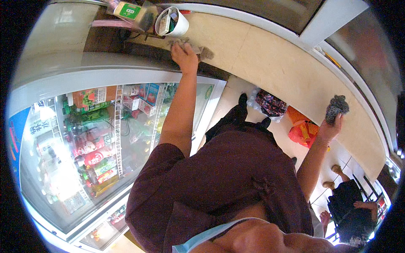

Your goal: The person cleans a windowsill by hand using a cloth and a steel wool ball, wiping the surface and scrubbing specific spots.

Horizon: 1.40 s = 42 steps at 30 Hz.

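Note:
My left hand (185,58) presses a crumpled grey-brown cloth (205,53) onto the beige stone ledge (246,47), just below a white round tub (182,25) packed with small boxes and other items. Over the right part of the same ledge, my right hand (332,128) grips a dark grey, rough-textured pad (337,109), which may be a scouring pad or a folded cloth. Whether that pad touches the ledge is hard to tell.
A glass-door drinks fridge (126,76) stands at the left. Pink straws (112,23) and a packet (129,11) lie by the tub. Below the ledge are a red plastic bag (302,132) and a dark patterned bundle (270,102). Another person (351,205) sits at the lower right.

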Available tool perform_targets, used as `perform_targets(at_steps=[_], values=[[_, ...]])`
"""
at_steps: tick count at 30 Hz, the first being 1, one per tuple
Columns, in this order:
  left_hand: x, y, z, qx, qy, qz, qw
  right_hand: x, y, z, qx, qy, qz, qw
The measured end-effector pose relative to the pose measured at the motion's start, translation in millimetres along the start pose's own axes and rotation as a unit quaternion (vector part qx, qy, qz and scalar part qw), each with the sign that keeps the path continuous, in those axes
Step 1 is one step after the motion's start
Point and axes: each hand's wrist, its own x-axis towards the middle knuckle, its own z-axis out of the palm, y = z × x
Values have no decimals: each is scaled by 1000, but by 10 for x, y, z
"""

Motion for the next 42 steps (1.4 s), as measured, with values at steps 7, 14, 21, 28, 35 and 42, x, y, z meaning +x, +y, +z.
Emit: perform_targets(at_steps=[7, 14, 21, 28, 35, 42], values=[[-17, 289, 200, -16, -8, -15, 1000, -175, 172, 104, -54, 23, 15, 998], [275, 403, 192, -19, 52, -111, 992, -192, 240, 65, -200, -13, -99, 975], [-688, 1067, -180, -26, 17, -42, 999, -219, 21, 342, 12, -29, 30, 999], [-852, 1160, 4, -162, 75, -162, 971, -222, -20, 354, 93, -51, 71, 992], [-419, 822, 529, -211, 69, -398, 890, -229, -31, 297, 34, -72, 44, 996], [16, 303, 639, 103, -128, -220, 962, -229, 159, 114, -216, -69, -95, 969]])
